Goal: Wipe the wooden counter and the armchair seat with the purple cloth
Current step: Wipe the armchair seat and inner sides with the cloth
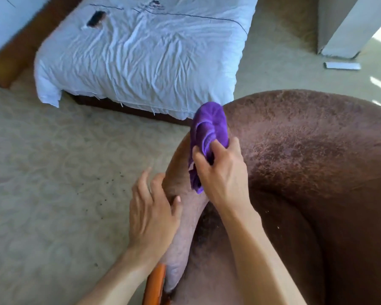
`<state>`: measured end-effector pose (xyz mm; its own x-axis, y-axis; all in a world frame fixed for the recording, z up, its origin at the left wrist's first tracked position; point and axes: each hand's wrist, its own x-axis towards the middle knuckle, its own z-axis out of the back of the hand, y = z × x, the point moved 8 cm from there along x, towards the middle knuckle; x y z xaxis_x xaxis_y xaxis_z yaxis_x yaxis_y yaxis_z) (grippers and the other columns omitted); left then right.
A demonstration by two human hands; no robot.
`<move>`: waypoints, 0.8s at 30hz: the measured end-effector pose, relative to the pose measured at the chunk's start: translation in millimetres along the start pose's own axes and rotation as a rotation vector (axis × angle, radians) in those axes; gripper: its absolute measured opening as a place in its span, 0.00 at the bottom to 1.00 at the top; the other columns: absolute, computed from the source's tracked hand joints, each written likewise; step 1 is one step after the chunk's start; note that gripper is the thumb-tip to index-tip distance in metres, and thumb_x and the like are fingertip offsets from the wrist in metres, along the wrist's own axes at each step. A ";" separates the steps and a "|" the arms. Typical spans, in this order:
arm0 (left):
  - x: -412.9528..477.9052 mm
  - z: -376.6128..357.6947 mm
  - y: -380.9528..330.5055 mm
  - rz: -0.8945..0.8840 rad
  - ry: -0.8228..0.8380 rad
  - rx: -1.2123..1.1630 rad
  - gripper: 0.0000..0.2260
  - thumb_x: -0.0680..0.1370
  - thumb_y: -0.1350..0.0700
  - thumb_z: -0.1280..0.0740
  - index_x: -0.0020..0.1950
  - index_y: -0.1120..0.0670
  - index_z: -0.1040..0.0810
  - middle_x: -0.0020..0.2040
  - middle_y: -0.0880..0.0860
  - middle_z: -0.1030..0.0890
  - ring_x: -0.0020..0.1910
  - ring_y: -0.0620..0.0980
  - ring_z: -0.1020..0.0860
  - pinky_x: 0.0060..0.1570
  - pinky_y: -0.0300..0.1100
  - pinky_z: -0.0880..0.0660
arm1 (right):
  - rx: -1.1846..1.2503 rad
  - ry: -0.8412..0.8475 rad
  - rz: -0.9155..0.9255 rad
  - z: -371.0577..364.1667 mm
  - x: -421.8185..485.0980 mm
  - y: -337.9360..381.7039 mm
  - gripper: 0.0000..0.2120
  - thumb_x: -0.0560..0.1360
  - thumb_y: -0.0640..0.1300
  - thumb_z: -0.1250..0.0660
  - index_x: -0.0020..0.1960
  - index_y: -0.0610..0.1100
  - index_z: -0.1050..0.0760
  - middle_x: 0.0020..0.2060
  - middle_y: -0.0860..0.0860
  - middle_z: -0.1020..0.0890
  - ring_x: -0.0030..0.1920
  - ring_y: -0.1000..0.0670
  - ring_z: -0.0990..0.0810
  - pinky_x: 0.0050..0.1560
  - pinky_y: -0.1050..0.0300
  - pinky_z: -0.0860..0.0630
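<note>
A brown worn armchair [306, 150] fills the right half of the head view, its rounded back curving around a darker seat [273, 249]. My right hand [220, 172] is shut on the bunched purple cloth [209, 130], pressed against the top of the chair's left armrest [185, 216]. My left hand [152, 212] rests on the outer side of that armrest, fingers spread, holding nothing. An orange wooden part [155, 282] of the chair shows at the bottom. No wooden counter is visible.
A bed with a rumpled white duvet [141, 51] stands ahead, a dark phone-like object [95, 18] lying on it. Patterned beige carpet [53, 172] carries dark crumbs left of the chair. A white flat object [341, 66] lies on the floor at the far right by a pale cabinet [339, 25].
</note>
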<state>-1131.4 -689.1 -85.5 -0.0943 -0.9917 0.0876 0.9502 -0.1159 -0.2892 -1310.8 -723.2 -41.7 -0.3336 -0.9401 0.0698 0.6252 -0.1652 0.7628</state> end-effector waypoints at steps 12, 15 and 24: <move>-41.6 -28.0 32.5 0.231 0.166 -0.180 0.27 0.77 0.43 0.33 0.72 0.52 0.34 0.62 0.52 0.26 0.61 0.53 0.23 0.49 0.50 0.24 | -0.368 0.237 0.112 -55.1 -27.3 30.9 0.12 0.76 0.55 0.39 0.57 0.56 0.23 0.46 0.50 0.34 0.41 0.36 0.20 0.40 0.49 0.30; -36.3 -24.8 24.4 0.149 0.138 -0.116 0.29 0.76 0.45 0.32 0.74 0.53 0.34 0.61 0.54 0.25 0.60 0.55 0.24 0.50 0.49 0.23 | -0.368 0.103 0.074 -39.1 -13.8 25.9 0.11 0.76 0.54 0.38 0.55 0.52 0.24 0.46 0.49 0.35 0.39 0.35 0.21 0.38 0.49 0.31; -6.4 -16.1 -26.9 -0.067 0.021 -0.121 0.30 0.73 0.48 0.35 0.74 0.54 0.33 0.75 0.58 0.35 0.73 0.60 0.34 0.65 0.58 0.30 | -0.209 0.226 0.037 -29.7 -49.5 -24.4 0.06 0.71 0.56 0.40 0.44 0.55 0.31 0.44 0.51 0.30 0.38 0.38 0.22 0.40 0.48 0.25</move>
<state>-1161.1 -680.5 -93.6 -0.1643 -0.9822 0.0907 0.8989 -0.1869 -0.3962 -1288.6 -681.5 -82.9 -0.1568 -0.9853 -0.0673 0.7733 -0.1649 0.6122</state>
